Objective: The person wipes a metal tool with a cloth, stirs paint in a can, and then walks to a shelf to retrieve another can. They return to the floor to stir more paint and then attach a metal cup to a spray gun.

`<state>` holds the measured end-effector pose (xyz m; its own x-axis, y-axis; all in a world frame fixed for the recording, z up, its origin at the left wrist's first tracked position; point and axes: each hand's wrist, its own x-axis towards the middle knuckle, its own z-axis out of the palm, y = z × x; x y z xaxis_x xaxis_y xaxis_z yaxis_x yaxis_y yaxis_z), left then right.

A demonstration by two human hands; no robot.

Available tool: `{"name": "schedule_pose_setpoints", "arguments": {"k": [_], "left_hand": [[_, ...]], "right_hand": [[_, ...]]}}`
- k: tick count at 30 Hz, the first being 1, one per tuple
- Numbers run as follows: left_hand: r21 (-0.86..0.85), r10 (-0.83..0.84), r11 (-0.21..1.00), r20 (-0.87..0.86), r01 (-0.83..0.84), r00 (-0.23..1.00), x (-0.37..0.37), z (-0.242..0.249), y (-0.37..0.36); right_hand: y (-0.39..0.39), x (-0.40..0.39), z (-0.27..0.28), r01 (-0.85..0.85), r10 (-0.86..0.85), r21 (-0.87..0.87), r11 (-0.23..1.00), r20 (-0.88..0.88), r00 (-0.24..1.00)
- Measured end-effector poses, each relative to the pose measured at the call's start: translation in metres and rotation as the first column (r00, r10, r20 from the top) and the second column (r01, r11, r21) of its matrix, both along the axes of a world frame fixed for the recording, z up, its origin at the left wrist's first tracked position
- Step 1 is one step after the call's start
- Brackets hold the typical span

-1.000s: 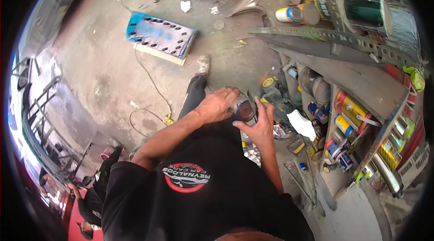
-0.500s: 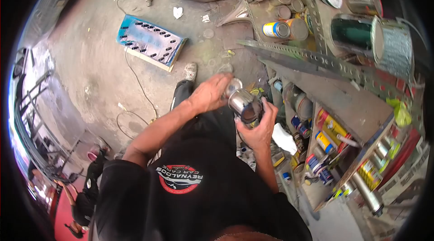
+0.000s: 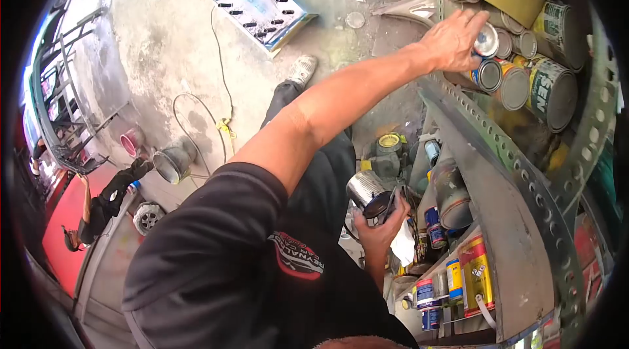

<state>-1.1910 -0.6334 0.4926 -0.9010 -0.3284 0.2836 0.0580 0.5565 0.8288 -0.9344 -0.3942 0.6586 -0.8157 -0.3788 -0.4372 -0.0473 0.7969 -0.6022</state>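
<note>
My left hand [image 3: 453, 42] is stretched out to the upper right, its fingers closed round a small can [image 3: 486, 41] with a silvery round end. Just below it lies a blue-labelled can [image 3: 487, 76] among the stored cans. Nearer my body, my right hand [image 3: 382, 231] grips a ribbed metal can [image 3: 368, 193], tilted, with a dark inside. A thin dark item beside that can is partly hidden by my fingers.
A perforated metal rail [image 3: 488, 129] runs beside the cans, and a shelf below holds a yellow-red tin [image 3: 477, 273]. A blue-edged board [image 3: 255, 1] with black pegs lies on the floor. Another person [image 3: 108, 198] is at far left; a cable crosses the floor.
My left hand has moved from beside the metal can to the stored cans at the upper right, taking the small can along. The view has shifted; my right hand still holds the metal can.
</note>
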Motion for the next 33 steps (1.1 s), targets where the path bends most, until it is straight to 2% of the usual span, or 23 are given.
{"name": "schedule_pose_setpoints", "arguments": {"k": [5, 8, 14, 17, 22, 23, 26, 29, 33], "left_hand": [[-0.055, 0.023, 0.998, -0.058, -0.026, 0.998, -0.01, -0.024, 0.007], [0.019, -0.024, 1.0, 0.008, 0.024, 1.0, -0.015, -0.04, 0.01], [-0.064, -0.119, 0.99, 0.074, 0.124, 0.99, -0.023, -0.07, 0.002], [-0.031, -0.157, 0.987, 0.066, 0.159, 0.985, -0.028, -0.072, 0.0], [-0.023, -0.154, 0.987, 0.097, 0.156, 0.983, -0.03, -0.065, -0.001], [-0.071, -0.149, 0.985, 0.094, 0.156, 0.984, -0.029, -0.064, -0.001], [-0.105, -0.121, 0.985, 0.15, 0.137, 0.981, -0.024, -0.066, -0.002], [-0.067, -0.101, 0.99, 0.272, 0.123, 0.957, -0.01, -0.044, -0.005], [0.054, -0.085, 0.995, 0.112, 0.079, 0.99, 0.056, -0.012, -0.009]], "right_hand": [[0.01, 0.001, -0.019, 0.035, -0.033, -0.023, 0.999, 0.078, 0.996], [0.013, -0.001, -0.024, 0.052, -0.049, -0.022, 0.998, 0.089, 0.995], [0.018, -0.007, -0.033, 0.074, -0.072, -0.02, 0.997, 0.094, 0.993], [0.015, -0.012, -0.034, 0.059, -0.057, -0.028, 0.998, 0.073, 0.996], [0.009, -0.019, -0.038, 0.036, -0.035, -0.012, 0.999, 0.079, 0.996], [0.007, -0.02, -0.038, 0.026, -0.026, -0.01, 1.0, 0.072, 0.997], [-0.001, -0.026, -0.04, 0.003, -0.003, -0.007, 1.0, 0.048, 0.999], [-0.005, -0.032, -0.043, -0.012, 0.012, -0.002, 1.0, 0.014, 1.0], [-0.009, -0.042, -0.047, 0.017, -0.016, 0.026, 1.0, -0.045, 0.999]]}}
